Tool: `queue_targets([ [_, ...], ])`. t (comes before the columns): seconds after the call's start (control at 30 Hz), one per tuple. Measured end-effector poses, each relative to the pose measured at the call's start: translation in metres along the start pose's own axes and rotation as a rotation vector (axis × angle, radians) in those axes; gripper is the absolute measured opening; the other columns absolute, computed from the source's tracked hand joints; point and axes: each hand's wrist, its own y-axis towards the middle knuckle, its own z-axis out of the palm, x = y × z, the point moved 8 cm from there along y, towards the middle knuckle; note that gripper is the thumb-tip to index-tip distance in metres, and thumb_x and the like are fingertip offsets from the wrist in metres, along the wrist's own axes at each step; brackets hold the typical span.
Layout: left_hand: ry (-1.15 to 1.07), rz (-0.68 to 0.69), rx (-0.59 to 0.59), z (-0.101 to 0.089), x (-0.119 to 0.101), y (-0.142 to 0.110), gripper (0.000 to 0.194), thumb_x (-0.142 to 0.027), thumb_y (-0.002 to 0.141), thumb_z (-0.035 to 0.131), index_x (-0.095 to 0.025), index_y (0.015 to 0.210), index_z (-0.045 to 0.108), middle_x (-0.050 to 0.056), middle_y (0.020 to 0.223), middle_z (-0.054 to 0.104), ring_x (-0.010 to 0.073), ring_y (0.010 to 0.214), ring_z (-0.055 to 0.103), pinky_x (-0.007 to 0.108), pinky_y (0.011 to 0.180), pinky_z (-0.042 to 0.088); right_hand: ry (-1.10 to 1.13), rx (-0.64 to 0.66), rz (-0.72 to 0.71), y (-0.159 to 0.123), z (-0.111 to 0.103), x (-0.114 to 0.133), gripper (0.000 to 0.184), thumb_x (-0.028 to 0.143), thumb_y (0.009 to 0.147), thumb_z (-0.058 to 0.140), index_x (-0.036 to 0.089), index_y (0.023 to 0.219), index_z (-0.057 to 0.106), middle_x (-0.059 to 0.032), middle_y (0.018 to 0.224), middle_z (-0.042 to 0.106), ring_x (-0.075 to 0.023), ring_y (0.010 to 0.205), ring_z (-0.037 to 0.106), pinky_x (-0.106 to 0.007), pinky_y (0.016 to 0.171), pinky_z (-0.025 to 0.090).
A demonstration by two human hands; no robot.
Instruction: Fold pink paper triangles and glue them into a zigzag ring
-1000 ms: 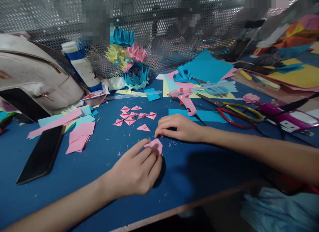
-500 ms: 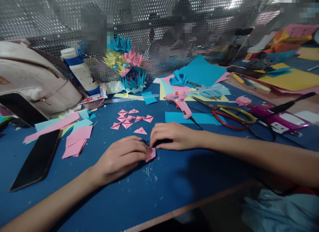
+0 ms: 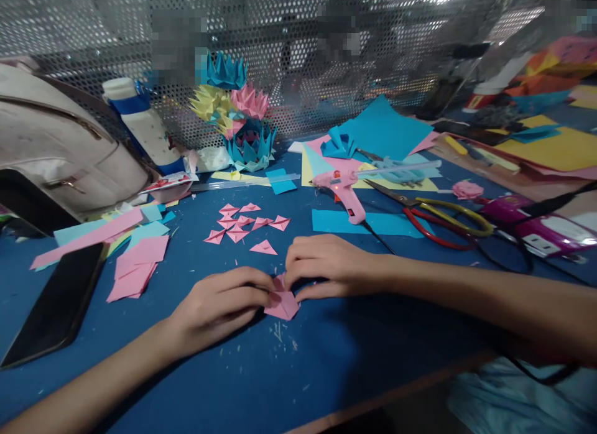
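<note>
A small folded piece of pink paper [image 3: 282, 306] lies on the blue tabletop [image 3: 209, 384] between the person's two bare hands; half a second ago most of it was under the left hand, and now more of its creased face shows, with both hands' fingertips meeting at its upper part. The left hand [image 3: 224, 303] is loosely curled, its fingers together and holding the paper's left edge, though the thumb is hidden and I cannot tell whether it pinches or presses; the right hand [image 3: 336, 266] is half open, its bent fingertips at the upper right edge and its thumb set apart by the right corner; whether it grips the paper I cannot tell. The change suggests, as I judge it, that both hands are now shaping this piece, which looks only partly folded; just beyond it sits a lone small pink folded-paper triangle [image 3: 264, 247], with a cluster of similar pink paper triangles [image 3: 237, 234] behind; a pink plastic glue gun [image 3: 347, 188] rests farther back, partly over a flat blue paper strip [image 3: 321, 221].
</note>
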Motion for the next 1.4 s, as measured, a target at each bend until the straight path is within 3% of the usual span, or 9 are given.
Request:
queue_targets([
  [0.2, -0.132, -0.119, -0.094, -0.006, 0.005, 0.008, 0.018, -0.003, 0.095, 0.054, -0.013, 0.094, 0.068, 0.009, 0.1, 0.072, 0.012, 0.093, 0.069, 0.022, 0.081, 0.056, -0.076, -0.013, -0.076, 0.0, -0.001, 0.013, 0.018, 0.037, 0.095, 0.063, 0.02, 0.099, 0.066, -0.0068, 0.105, 0.068, -0.0163, 0.093, 0.059, -0.028, 0.079, 0.042],
  [0.33, -0.139, -0.13, -0.03, 0.0, 0.008, 0.009, 0.019, -0.007, 0.098, 0.05, -0.013, 0.094, 0.068, 0.011, 0.103, 0.071, 0.0133, 0.095, 0.069, 0.024, 0.082, 0.056, -0.171, -0.07, -0.1, -0.001, -0.004, 0.017, 0.016, 0.028, 0.099, 0.057, 0.023, 0.089, 0.068, -0.0027, 0.094, 0.069, -0.0137, 0.085, 0.059, -0.028, 0.073, 0.039],
  [0.57, 0.14, 0.081, 0.097, 0.015, -0.007, 0.0, 0.029, -0.011, 0.103, 0.041, -0.015, 0.114, 0.068, 0.012, 0.111, 0.071, 0.0197, 0.108, 0.063, 0.043, 0.101, 0.048, -0.242, 0.004, -0.12, -0.002, 0.001, 0.015, 0.017, 0.027, 0.1, 0.056, 0.024, 0.089, 0.069, 0.0002, 0.097, 0.07, -0.0139, 0.089, 0.058, -0.029, 0.071, 0.037],
  [0.73, 0.329, 0.116, 0.127, 0.022, -0.016, -0.011, 0.034, -0.012, 0.105, 0.036, -0.013, 0.125, 0.064, 0.009, 0.111, 0.072, 0.0188, 0.108, 0.063, 0.041, 0.108, 0.042, -0.057, 0.098, -0.011, 0.001, 0.008, 0.005, 0.016, 0.032, 0.098, 0.059, 0.022, 0.092, 0.07, -0.002, 0.094, 0.068, -0.0141, 0.088, 0.055, -0.027, 0.073, 0.037],
  [0.93, 0.436, 0.132, 0.173, 0.027, -0.024, -0.012, 0.037, -0.012, 0.106, 0.033, -0.01, 0.128, 0.062, 0.007, 0.115, 0.072, 0.0198, 0.108, 0.062, 0.04, 0.109, 0.04, 0.21, 0.084, 0.233, 0.005, 0.013, -0.006, 0.012, 0.025, 0.094, 0.066, 0.017, 0.086, 0.066, -0.0022, 0.086, 0.062, -0.0146, 0.083, 0.051, -0.027, 0.077, 0.037],
  [1.13, 0.458, 0.122, 0.166, 0.027, -0.028, -0.013, 0.036, -0.011, 0.105, 0.034, -0.008, 0.125, 0.065, 0.008, 0.115, 0.072, 0.02, 0.106, 0.063, 0.039, 0.109, 0.04, 0.183, 0.122, 0.383, 0.007, 0.018, -0.004, 0.008, 0.014, 0.089, 0.062, 0.018, 0.081, 0.061, -0.0015, 0.085, 0.06, -0.0166, 0.083, 0.05, -0.03, 0.078, 0.034],
  [1.4, 0.497, 0.127, 0.189, 0.029, -0.032, -0.015, 0.044, -0.011, 0.106, 0.026, -0.006, 0.134, 0.059, 0.007, 0.118, 0.071, 0.0228, 0.11, 0.06, 0.041, 0.115, 0.027, 0.12, 0.143, 0.436, 0.007, 0.02, -0.002, 0.005, 0.015, 0.088, 0.062, 0.018, 0.083, 0.061, -0.0026, 0.086, 0.059, -0.0183, 0.083, 0.048, -0.031, 0.076, 0.031],
])
